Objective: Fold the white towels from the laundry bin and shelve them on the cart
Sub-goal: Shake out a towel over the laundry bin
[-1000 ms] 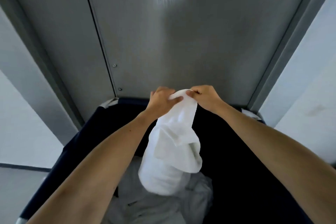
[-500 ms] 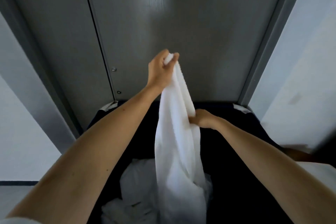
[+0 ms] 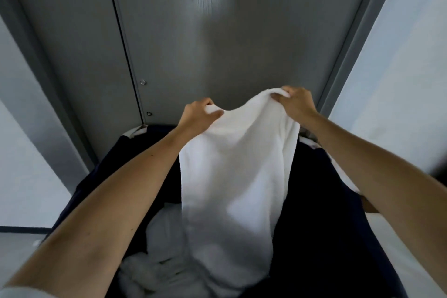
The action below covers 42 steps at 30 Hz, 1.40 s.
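The towel (image 3: 232, 176) hangs in the middle of my view, above the laundry bin (image 3: 326, 201), held up by its top edge. Its long axis runs from 12 o'clock down to 6 o'clock, where the lower end drops among the other white towels (image 3: 164, 237) lying in the bin. The left hand (image 3: 197, 116) grips the top edge at about 11 o'clock and the right hand (image 3: 296, 104) grips it at about 1 o'clock, a little higher. The cloth sags in a shallow dip between them. On both hands the fingers (image 3: 278, 98) are curled tight into the fabric, pinching it and not spread. The towel falls straight below both grips, so neither hand is clearly nearer to its bulk. As I judge it, the next move turns on that top edge: the hands need to draw apart toward 9 and 3 o'clock to pull it taut before any fold. The lower end may drag on the pile unless it is lifted higher. The bin's dark fabric walls spread from 8 to 4 o'clock. Beyond it at 12 o'clock stands a grey panelled door (image 3: 217, 43), with pale walls at 9 and 3 o'clock. I see no cart that I can be sure of.
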### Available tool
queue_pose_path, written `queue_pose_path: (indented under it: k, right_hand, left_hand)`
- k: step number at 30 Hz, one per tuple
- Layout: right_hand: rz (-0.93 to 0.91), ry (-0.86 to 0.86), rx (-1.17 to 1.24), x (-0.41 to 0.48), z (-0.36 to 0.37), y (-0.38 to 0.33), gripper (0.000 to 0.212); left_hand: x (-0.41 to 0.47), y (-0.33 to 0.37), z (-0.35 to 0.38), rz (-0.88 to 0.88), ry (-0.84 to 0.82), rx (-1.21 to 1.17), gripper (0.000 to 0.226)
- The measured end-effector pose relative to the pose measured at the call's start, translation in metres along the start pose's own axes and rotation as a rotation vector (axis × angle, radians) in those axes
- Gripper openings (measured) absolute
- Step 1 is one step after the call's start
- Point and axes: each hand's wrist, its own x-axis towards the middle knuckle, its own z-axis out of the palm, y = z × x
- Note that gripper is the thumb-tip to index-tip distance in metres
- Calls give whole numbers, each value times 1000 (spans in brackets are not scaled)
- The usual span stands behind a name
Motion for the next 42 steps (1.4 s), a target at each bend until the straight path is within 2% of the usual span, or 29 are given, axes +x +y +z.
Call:
queue_pose_path:
  k: [12,15,19,21,25,29,32,35,39,42]
  right_hand:
    - [82,-77,-101,1,-20,28,31]
    - [75,-136,-168,4,-20,24,29]
    - [60,-261,-221,-1,-5,15,20]
    - [72,-317,-114,-7,6,9,14]
    - [102,-477,250,-25,20,-14,31]
    - [77,-427,412,-33,26,-22,40]
    - [103,-321,346,-33,30,-23,49]
    - [53,-150,234,-29,33,-21,53]
    - [103,55,178,-22,36,-26,64]
    - [141,163,163,-15,38,-25,55]
  left_hand:
    - [1,19,-8,-117,135,-208,29]
    - [11,29,-14,-204,190,-322,31]
    - [8,44,0,-410,34,-867,21]
    - [2,56,7,-489,-8,-1058,12]
    - [5,77,11,-513,43,-1227,32]
    - [4,97,10,-479,39,-1406,36]
    - [4,107,13,-413,4,-1530,31]
    - [3,114,14,-334,-77,-1617,17]
    - [2,130,21,-250,-156,-1622,15]
    - [6,137,26,-230,-153,-1631,14]
